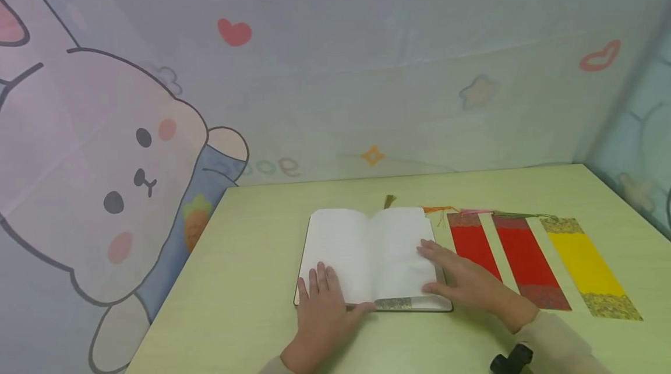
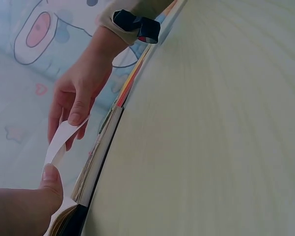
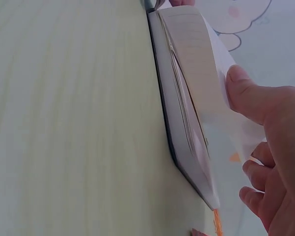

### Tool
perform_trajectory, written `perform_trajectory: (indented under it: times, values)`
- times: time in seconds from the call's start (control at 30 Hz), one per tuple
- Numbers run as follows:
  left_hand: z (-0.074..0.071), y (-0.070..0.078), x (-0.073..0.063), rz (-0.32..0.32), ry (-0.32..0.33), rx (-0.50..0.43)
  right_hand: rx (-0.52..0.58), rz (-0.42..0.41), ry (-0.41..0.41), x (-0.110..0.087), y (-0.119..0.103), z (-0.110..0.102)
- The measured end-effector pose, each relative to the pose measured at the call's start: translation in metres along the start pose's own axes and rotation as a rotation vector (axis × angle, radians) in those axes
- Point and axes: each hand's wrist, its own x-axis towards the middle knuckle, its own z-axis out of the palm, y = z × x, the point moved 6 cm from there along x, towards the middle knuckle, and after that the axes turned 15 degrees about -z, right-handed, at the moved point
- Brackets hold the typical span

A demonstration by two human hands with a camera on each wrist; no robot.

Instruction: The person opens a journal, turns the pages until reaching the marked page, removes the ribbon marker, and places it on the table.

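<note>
A notebook [image 1: 341, 246] lies spread on the table, its white pages facing up. My left hand [image 1: 324, 310] rests flat with straight fingers on the lower left page, its thumb reaching across to the bottom middle. At the right edge, my right hand [image 1: 461, 275] pinches a page [image 2: 64, 135] between thumb and fingers, and that page bends up off the stack. Beneath it, the patterned end of a bookmark [image 1: 394, 303] shows at the bottom edge, and a brown tassel [image 1: 389, 201] sticks out at the top. In the right wrist view, the right thumb [image 3: 245, 88] presses on the lifted page.
To the right lie two red bookmarks [image 1: 474, 246] [image 1: 529, 257] and a yellow one [image 1: 589, 266], with orange, pink and green tassels [image 1: 524, 215] at their tops. Behind the pale table [image 1: 251, 234] hangs a printed cloth [image 1: 335, 88] with a cartoon rabbit.
</note>
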Motion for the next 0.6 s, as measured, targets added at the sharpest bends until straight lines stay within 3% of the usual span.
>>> perform_trajectory:
  times: [0.33,0.6]
  values:
    - [-0.001,0.006,-0.001,0.026,0.049,0.023,-0.007,-0.046,0.024,0.005,-0.008,-0.001]
    - [-0.006,0.015,-0.003,0.24,0.201,-0.043,-0.034,-0.048,0.045,0.006,-0.009,-0.003]
